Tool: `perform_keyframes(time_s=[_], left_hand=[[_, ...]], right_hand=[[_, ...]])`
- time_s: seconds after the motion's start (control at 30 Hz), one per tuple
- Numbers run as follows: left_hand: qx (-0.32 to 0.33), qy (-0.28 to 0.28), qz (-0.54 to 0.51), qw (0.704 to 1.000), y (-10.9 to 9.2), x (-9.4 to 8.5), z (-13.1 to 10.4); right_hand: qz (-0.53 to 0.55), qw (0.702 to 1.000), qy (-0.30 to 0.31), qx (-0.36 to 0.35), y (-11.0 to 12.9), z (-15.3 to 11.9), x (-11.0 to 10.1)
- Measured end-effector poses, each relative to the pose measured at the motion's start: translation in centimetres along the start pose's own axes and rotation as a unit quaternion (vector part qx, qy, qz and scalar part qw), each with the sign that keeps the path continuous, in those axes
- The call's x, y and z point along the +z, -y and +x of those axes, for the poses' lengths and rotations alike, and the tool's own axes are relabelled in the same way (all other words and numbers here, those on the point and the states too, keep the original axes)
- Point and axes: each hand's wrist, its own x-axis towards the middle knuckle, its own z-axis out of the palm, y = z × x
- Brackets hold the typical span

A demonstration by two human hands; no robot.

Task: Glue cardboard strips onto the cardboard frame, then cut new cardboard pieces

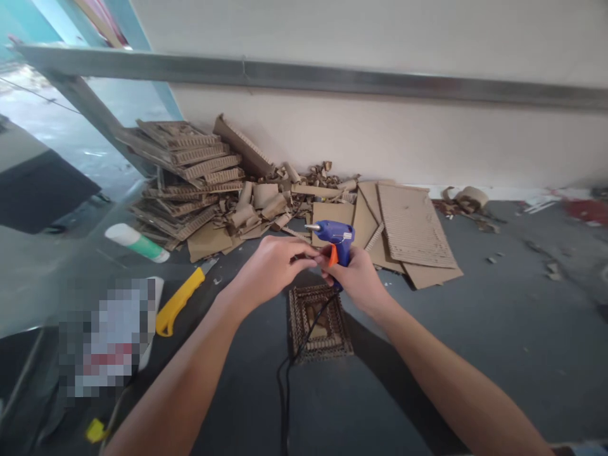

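Observation:
My right hand (pixel 356 278) is wrapped round a blue glue gun (pixel 335 232) with an orange trigger, its metal nozzle pointing left. Fingers of my left hand (pixel 280 263) are pinched together close to my right fingertips; whatever they hold is too small to make out. Below both hands, a rectangular piece made of nested corrugated cardboard strips (pixel 325 342) lies on the dark table. The gun's black cord (pixel 287 392) runs down across that piece toward the near edge.
Stacked corrugated frames (pixel 190 158) stand at the back left, beside cardboard scraps. Flat sheets (pixel 413 225) lie behind my right hand. A yellow cutter (pixel 180 303), a white-and-green tube (pixel 137 242) and a blurred-out item are on the left. A metal rail (pixel 304 77) crosses behind.

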Motion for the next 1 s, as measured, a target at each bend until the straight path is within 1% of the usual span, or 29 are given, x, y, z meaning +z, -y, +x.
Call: perform_keyframes(time_s=[0.1, 0.2, 0.3, 0.4, 0.47, 0.5, 0.6, 0.67, 0.73, 0.87, 1.0], left_hand=[[-0.015, -0.001, -0.027, 1.0, 0.2, 0.0, 0.0], [-0.011, -0.004, -0.026, 1.0, 0.4, -0.3, 0.0], [-0.001, 0.0, 0.0, 1.0, 0.6, -0.9, -0.2], [-0.016, 0.015, 0.009, 1.0, 0.9, -1.8, -0.4], [-0.026, 0.03, 0.015, 0.999, 1.2, -2.2, -0.6], [-0.029, 0.036, 0.017, 0.999, 1.3, -2.4, -0.6], [-0.041, 0.053, 0.017, 0.998, 1.4, -2.7, -0.8], [-0.049, 0.066, 0.018, 0.996, 1.5, -2.8, -0.8], [-0.053, 0.07, 0.02, 0.996, 1.5, -2.7, -0.8], [-0.045, 0.07, 0.024, 0.996, 1.5, -2.6, -0.7], [-0.016, 0.092, 0.007, 0.996, 1.5, -2.4, -0.5]], right_hand=[[0.012, 1.0, 0.008, -0.006, -0.1, 0.2, 0.0], [0.008, 1.0, -0.007, -0.009, -0.3, 0.1, -0.5], [-0.008, 1.0, -0.008, -0.003, -0.8, -0.3, -1.7], [-0.018, 1.0, -0.007, -0.004, -1.6, -1.1, -3.3], [-0.036, 0.999, -0.025, 0.007, -2.2, -1.9, -4.4], [-0.065, 0.997, -0.04, 0.01, -2.5, -2.3, -4.8], [-0.183, 0.979, -0.091, 0.021, -3.2, -3.3, -5.8], [-0.234, 0.965, -0.115, 0.02, -3.7, -3.7, -6.1], [-0.279, 0.951, -0.134, -0.004, -4.0, -3.8, -6.2], [-0.379, 0.906, -0.169, -0.08, -4.3, -3.9, -6.0], [-0.41, 0.879, -0.212, -0.12, -4.1, -4.3, -5.6]])
